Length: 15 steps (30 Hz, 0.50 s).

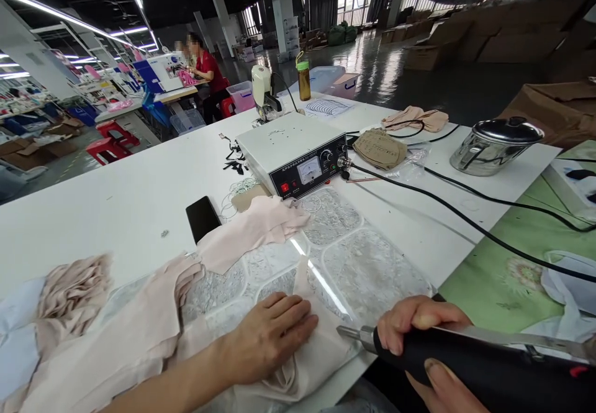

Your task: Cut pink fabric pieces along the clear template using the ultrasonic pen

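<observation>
My left hand (272, 338) lies palm down with its fingers stretched out, pressing a pale pink piece of fabric (328, 332) onto a clear patterned mat (372, 261). Wrapped around the black body of a handheld ultrasonic welder (493, 363) is my right hand (419, 320). The welder's narrow metal tip points left and sits at the fabric's right part, close to my left fingertips; whether it touches cannot be made out. More pale pink fabric pieces (125, 332) are stacked left of my left hand, and another pile (256, 226) lies beyond it.
A white control box (293, 146) with a dial stands ahead, its black cable (447, 208) running right. A black phone (203, 217), a lidded steel pot (488, 146), brown fabric pieces (379, 149) and a bottle (303, 81) are on the white table. A person (209, 71) sits far off.
</observation>
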Each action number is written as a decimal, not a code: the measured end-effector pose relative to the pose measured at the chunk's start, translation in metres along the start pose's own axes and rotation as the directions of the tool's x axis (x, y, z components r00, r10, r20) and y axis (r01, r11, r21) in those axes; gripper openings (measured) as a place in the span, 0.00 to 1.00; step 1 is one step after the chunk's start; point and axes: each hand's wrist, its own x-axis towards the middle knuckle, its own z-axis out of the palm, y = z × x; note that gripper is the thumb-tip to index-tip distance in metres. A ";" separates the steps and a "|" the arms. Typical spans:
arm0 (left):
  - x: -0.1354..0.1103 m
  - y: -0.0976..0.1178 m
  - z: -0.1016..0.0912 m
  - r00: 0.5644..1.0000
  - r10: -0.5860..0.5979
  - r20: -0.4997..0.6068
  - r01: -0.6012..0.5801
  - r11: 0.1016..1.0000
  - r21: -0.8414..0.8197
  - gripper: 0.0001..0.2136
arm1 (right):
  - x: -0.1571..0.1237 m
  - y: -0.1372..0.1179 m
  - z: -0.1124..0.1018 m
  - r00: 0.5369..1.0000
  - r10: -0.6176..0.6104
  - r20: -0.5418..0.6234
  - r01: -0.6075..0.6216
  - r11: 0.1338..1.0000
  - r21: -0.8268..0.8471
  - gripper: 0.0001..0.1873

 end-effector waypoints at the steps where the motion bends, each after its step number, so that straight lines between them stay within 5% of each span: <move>1: 0.000 0.000 0.001 1.000 -0.001 -0.001 0.001 1.000 -0.002 0.12 | 0.000 0.000 0.000 1.000 0.007 -0.012 -0.007 1.000 0.011 0.06; 8: 0.002 -0.003 0.003 1.000 -0.031 -0.001 0.031 1.000 -0.004 0.11 | 0.011 -0.008 0.000 0.997 -0.065 0.029 0.065 0.998 0.016 0.03; 15: 0.002 -0.003 0.003 1.000 0.000 -0.015 0.001 0.999 0.043 0.11 | 0.003 -0.008 0.000 1.000 0.000 0.008 -0.001 0.997 0.071 0.05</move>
